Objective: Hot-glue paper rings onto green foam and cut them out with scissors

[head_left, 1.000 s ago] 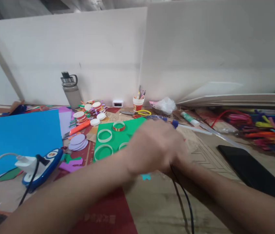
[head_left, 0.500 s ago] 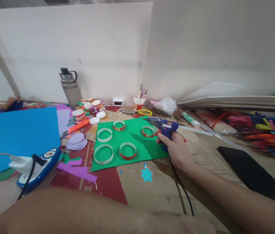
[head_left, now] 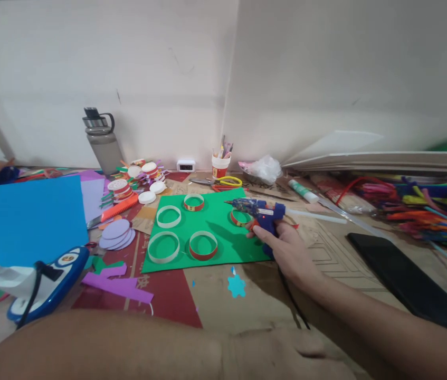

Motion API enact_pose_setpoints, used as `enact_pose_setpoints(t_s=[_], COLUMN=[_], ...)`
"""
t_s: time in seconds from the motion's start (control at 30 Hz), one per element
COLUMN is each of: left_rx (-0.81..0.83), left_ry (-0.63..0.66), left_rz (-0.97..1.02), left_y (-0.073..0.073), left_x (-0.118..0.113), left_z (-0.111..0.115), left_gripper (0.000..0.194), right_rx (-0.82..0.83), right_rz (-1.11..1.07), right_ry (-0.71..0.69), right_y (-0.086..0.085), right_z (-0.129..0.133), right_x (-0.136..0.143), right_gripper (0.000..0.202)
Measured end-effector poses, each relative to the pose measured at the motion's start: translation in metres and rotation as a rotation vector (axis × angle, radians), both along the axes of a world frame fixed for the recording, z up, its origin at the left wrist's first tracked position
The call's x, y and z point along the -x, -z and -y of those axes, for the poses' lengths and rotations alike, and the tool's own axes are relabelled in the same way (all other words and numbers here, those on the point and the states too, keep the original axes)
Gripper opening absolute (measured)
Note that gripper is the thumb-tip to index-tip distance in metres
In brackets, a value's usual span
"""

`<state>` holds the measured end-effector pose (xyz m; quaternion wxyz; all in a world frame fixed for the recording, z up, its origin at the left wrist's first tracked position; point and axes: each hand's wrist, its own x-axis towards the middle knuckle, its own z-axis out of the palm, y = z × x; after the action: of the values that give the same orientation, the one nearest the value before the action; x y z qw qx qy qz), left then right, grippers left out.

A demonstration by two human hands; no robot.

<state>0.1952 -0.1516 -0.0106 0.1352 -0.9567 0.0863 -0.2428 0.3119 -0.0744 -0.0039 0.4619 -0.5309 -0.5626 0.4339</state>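
My right hand point(head_left: 288, 250) is wrapped round the handle of a blue hot glue gun point(head_left: 265, 211). Its nozzle points left above a green sheet point(head_left: 227, 237), and a clear glue stick point(head_left: 318, 215) sticks out of its back. Several paper-cup rings stand on the sheet, among them a white ring point(head_left: 163, 258), a red-edged ring point(head_left: 203, 257) and a ring point(head_left: 241, 222) partly behind the gun. Across the bottom edge lies my left forearm; my left hand point(head_left: 282, 356) shows only in part, its fingers hidden. A blue paper flower point(head_left: 236, 286) lies just above it.
At the left are a power strip point(head_left: 55, 290), blue sheet point(head_left: 25, 221), purple discs point(head_left: 116, 232) and orange cutter point(head_left: 119, 208). A bottle point(head_left: 102, 145), scissors point(head_left: 223, 182) and pen cup point(head_left: 220, 168) stand farther back. Rightward lie a glue tube point(head_left: 303, 191), phone point(head_left: 405, 279) and pipe cleaners point(head_left: 425, 211).
The glue gun in my right hand is tilted slightly more and its nozzle has swung left over the sheet. My view has shifted a little to the right.
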Motion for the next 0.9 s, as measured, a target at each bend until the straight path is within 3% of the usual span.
enact_pose_setpoints(t_s=[0.13,0.23,0.27,0.37,0.47,0.57,0.7,0.8,0.9], left_rx=[0.05,0.149,0.193,0.29,0.405,0.527,0.679,0.734,0.633], left_ry=[0.042,0.008,-0.055,-0.144,-0.222,-0.441,-0.931,-1.115,-1.253], left_rz=[-0.014,0.026,0.05,0.16,0.224,0.339,0.449,0.37,0.359], left_y=[-0.005,-0.011,-0.014,-0.029,-0.053,-0.079,-0.101,-0.101,-0.09], left_x=[0.0,0.002,0.003,0.011,0.024,0.044,0.083,0.115,0.144], left_z=[-0.002,-0.001,0.0,0.002,-0.006,-0.031,-0.075,-0.102,-0.121], left_gripper=[0.052,0.041,0.036,0.022,0.016,0.013,0.018,0.027,0.027], right_rx=[-0.003,-0.076,-0.131,-0.309,-0.323,-0.268,-0.223,-0.122,-0.053], right_rz=[-0.053,-0.162,-0.218,-0.229,-0.257,-0.294,-0.279,-0.238,-0.174], right_ry=[-0.011,0.051,0.069,0.159,0.213,0.163,0.108,0.065,0.024], right_y=[0.001,-0.014,-0.021,-0.037,-0.039,-0.032,-0.025,-0.018,-0.012], right_z=[0.006,0.001,-0.002,-0.012,-0.018,-0.018,-0.008,-0.001,0.004], right_x=[-0.006,-0.013,-0.016,-0.027,-0.035,-0.035,-0.025,-0.016,-0.007], right_gripper=[0.03,0.028,0.027,0.022,0.02,0.019,0.024,0.026,0.025])
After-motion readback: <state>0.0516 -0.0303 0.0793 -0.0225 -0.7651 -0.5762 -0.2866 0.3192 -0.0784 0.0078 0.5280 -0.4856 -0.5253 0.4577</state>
